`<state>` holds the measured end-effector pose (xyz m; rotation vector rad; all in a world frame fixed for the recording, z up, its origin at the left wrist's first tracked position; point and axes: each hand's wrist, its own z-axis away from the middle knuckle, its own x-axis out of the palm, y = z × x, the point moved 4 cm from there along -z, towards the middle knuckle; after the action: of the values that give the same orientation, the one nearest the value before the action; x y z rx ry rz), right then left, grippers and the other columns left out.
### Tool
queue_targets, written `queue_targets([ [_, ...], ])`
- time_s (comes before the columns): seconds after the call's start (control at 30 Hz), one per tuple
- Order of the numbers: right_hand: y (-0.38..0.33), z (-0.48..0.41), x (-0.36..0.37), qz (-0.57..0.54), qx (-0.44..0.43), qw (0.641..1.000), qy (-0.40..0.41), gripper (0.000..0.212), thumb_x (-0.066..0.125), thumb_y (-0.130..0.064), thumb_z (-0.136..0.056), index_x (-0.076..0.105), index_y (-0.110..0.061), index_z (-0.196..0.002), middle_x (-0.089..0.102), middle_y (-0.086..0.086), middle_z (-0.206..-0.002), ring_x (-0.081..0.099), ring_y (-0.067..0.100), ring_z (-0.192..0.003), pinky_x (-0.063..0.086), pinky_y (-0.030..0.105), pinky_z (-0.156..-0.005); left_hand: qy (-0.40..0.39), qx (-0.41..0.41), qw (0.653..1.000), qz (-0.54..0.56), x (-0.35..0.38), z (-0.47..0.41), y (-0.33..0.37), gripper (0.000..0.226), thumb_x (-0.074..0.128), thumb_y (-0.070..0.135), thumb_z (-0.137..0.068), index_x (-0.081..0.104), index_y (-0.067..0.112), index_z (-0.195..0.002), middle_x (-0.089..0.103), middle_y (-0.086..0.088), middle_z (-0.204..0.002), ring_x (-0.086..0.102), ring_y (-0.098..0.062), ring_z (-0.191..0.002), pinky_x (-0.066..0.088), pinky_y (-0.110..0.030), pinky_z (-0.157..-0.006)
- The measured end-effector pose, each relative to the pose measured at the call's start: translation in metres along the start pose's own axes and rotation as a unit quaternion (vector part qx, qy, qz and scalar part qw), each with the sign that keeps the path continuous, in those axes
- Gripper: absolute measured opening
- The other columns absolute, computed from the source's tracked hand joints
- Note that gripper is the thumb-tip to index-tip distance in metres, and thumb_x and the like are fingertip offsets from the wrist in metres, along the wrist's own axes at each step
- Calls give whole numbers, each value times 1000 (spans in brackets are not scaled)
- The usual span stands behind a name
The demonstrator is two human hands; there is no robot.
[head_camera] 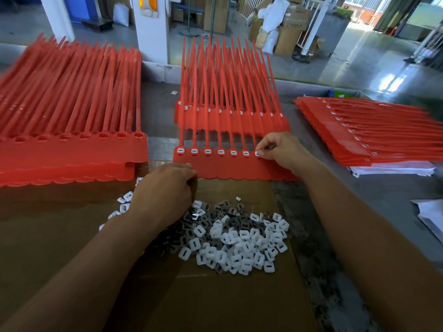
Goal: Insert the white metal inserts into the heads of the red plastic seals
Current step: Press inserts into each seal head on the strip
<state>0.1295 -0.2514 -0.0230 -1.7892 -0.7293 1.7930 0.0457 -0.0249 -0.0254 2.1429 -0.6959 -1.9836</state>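
A strip of joined red plastic seals (230, 167) lies in front of me, its heads in a row, several of them holding white inserts (207, 151). My right hand (279, 149) pinches a white insert (257, 153) at the head on the right of that row. My left hand (165, 190) rests curled at the strip's near left edge, above the pile of loose white inserts (239, 240); its fingertips are hidden, so what it holds cannot be told. More filled strips (230, 113) lie stacked behind.
A stack of red seals with empty heads (72, 149) lies at the left. Another stack of seals with inserts (374, 133) sits at the right on white paper. The inserts lie on brown cardboard (227, 295). Boxes and sacks stand on the floor beyond the table.
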Motion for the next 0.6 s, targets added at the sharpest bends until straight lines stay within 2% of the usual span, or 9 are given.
queue_targets([
  [0.23,0,-1,-2,-16,12,1000,-17,10,65,-1,-81,65,-10,-82,56,-9,-67,48,-1,-64,34,-1,-49,1,2,1000,-3,1,0,0,40,42,4,-88,59,15,-121,48,3,-137,45,-18,-125,36,-32,-101],
  [0.43,3,-3,1,-11,21,1000,7,18,70,-4,-78,63,-18,-69,59,-10,-69,52,0,-67,40,12,-59,1,0,1000,-2,1,-1,-1,41,43,4,-87,58,17,-124,46,4,-139,44,-17,-126,36,-32,-101],
  [0.6,8,-7,3,-29,45,998,42,29,74,-3,-73,56,-25,-71,61,-3,-74,58,12,-75,48,26,-74,1,3,1000,-5,1,0,0,41,42,4,-88,59,17,-122,46,4,-139,45,-18,-125,38,-33,-100],
])
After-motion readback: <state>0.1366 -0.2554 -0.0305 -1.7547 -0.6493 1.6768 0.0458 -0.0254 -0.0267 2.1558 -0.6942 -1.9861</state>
